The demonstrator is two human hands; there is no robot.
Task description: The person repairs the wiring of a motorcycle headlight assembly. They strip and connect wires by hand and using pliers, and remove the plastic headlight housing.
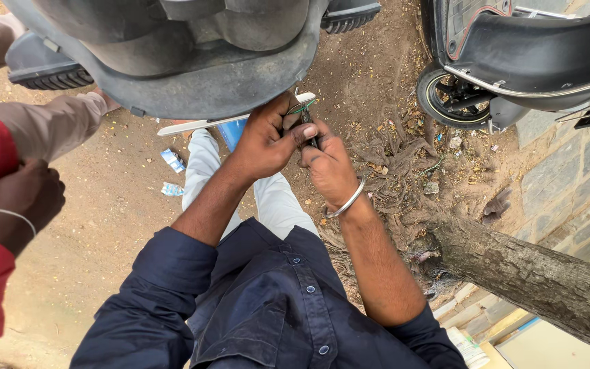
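Left hand (pixel 265 140): forearm extended up and forward from a rolled navy sleeve, fingers curled, thumb and fingertips pinched on a thin bundle of wires (pixel 301 108) just under the rim of the grey plastic scooter panel (pixel 192 82). Right hand (pixel 328 167): wrist bent inward, plain metal bangle (pixel 347 202) at the wrist, fingers closed around a small dark tool (pixel 311 131) whose kind cannot be told. Both hands pressed close together, knuckles touching.

Wires: thin, green and pale, emerging at the lower right edge of the panel, long axis running roughly from the panel rim down toward the hands. Dark tool: slender, long axis near vertical in the view, upper end pointing at the wires.

Panel: matte, curved, dusty moulded plastic, smooth outside edge. Flat white strip (pixel 233 120) just below the panel edge, long axis slanting from lower left to upper right, right end beside the wires.

Ground (pixel 104 225): dry sandy soil, litter scraps and exposed roots. Rough-barked tree trunk (pixel 541 280) at lower right. Second scooter (pixel 513 55) at the upper right corner, rear wheel on the soil. Another person's hand (pixel 22 198), red sleeve, at the left edge.
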